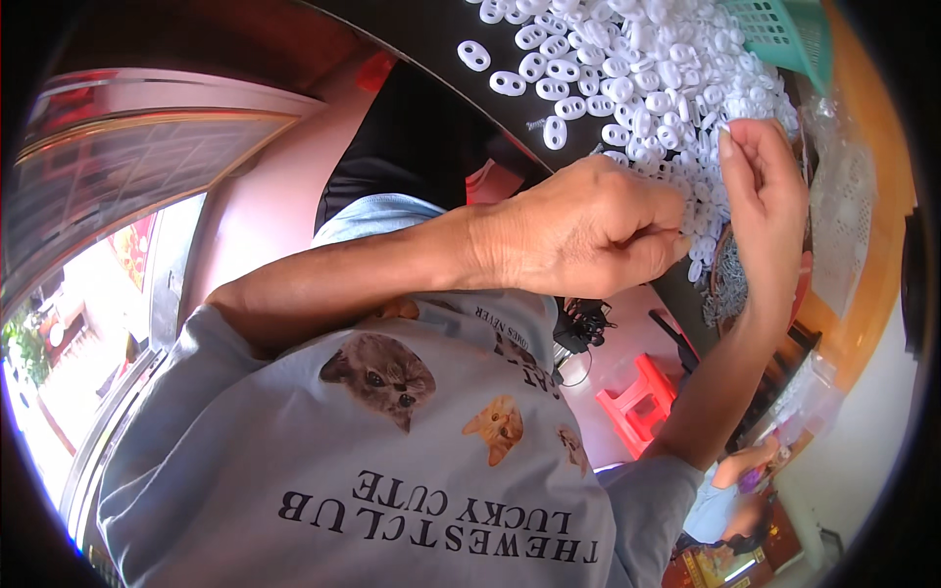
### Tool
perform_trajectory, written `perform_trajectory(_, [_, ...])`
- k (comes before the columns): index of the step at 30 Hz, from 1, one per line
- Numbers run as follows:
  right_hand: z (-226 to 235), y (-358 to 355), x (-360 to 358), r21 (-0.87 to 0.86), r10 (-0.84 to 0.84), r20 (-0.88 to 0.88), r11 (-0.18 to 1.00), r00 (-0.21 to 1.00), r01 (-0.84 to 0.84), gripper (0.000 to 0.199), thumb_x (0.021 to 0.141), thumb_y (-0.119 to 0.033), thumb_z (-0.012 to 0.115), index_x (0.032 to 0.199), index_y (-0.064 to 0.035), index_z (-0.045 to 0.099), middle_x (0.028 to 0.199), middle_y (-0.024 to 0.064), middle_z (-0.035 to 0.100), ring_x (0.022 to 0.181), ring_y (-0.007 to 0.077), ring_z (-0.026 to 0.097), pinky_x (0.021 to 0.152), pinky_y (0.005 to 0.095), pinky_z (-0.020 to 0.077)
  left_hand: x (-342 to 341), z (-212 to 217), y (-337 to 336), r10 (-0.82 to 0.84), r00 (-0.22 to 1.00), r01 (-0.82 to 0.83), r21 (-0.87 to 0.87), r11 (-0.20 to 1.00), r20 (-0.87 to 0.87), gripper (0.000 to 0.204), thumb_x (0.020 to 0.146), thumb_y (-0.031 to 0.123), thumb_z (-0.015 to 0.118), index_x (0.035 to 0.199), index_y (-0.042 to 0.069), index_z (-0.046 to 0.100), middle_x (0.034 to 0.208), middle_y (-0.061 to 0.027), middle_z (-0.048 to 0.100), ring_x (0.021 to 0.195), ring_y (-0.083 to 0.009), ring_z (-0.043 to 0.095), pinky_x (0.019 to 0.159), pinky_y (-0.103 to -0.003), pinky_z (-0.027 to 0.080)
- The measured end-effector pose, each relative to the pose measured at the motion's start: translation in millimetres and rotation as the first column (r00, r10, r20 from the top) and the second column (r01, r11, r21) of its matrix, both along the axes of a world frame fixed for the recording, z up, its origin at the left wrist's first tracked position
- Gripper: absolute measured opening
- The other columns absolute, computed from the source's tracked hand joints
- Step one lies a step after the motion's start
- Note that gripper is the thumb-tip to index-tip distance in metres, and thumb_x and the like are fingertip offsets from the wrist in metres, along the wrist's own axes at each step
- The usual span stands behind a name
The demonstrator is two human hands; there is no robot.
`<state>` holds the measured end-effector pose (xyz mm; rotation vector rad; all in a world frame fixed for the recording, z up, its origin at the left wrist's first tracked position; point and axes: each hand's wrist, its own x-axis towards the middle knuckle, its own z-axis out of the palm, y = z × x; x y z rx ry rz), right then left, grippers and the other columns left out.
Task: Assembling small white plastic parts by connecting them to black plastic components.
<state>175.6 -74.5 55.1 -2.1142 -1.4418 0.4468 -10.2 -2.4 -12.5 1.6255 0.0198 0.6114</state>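
Observation:
A large heap of small white oval plastic pieces (627, 73), each with two holes, covers the dark tabletop in front of me. My left hand (598, 225) is closed over the near edge of the heap, its fingers curled in toward the thumb. Whatever those fingers may hold is hidden. To its right, my right hand (767, 176) is raised beside the heap with thumb and fingers pinched together. I cannot make out anything between them. Below the right hand's wrist lies a tangle of small grey metal springs (726, 279).
A green plastic basket (784, 44) stands behind the heap at the far right. Clear plastic bags (838, 225) lie along the wooden edge (887, 196). Below the table is a red stool (642, 402). Another person (720, 500) is at lower right.

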Motion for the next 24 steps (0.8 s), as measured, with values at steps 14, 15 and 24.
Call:
perform_trajectory(14, [-11.5, -36.1, -91.2, 0.39, 0.129, 0.353, 0.88, 0.927, -0.271, 0.022, 0.083, 0.005, 0.062, 0.104, 0.0025, 0.063, 0.088, 0.0129, 0.054, 0.068, 0.0252, 0.06, 0.056, 0.0341, 0.0485, -33.3, 10.1, -8.6, 0.067, 0.98, -0.116, -0.269, 0.956, -0.185, 0.019, 0.098, 0.013, 0.054, 0.102, -0.005, 0.058, 0.079, -0.0032, 0.06, 0.07, -0.0053, 0.053, 0.058, -0.023, 0.044])
perform_trajectory(15, [-12.3, -40.0, -90.7, 0.396, 0.147, 0.309, 0.879, 0.94, -0.268, 0.021, 0.084, 0.004, 0.062, 0.104, 0.0025, 0.063, 0.088, 0.013, 0.054, 0.067, 0.0251, 0.059, 0.056, 0.0338, 0.048, -36.6, 12.2, -7.5, 0.023, 0.978, -0.086, -0.299, 0.951, -0.209, 0.014, 0.097, 0.008, 0.054, 0.101, -0.005, 0.057, 0.08, -0.0041, 0.061, 0.071, -0.006, 0.055, 0.059, -0.023, 0.045])
perform_trajectory(24, [-11.3, -61.5, -87.2, 0.247, 0.194, -0.07, 0.954, 0.978, -0.171, 0.01, 0.087, -0.002, 0.062, 0.088, -0.0006, 0.052, 0.068, 0.0105, 0.05, 0.054, 0.0253, 0.049, 0.049, 0.0344, 0.0397, -44.4, 8.5, -14.3, -0.003, 0.999, 0.004, 0.004, 1.0, -0.04, 0.008, 0.089, 0.002, 0.057, 0.095, -0.004, 0.057, 0.073, -0.0103, 0.055, 0.059, -0.025, 0.054, 0.053, -0.034, 0.042])
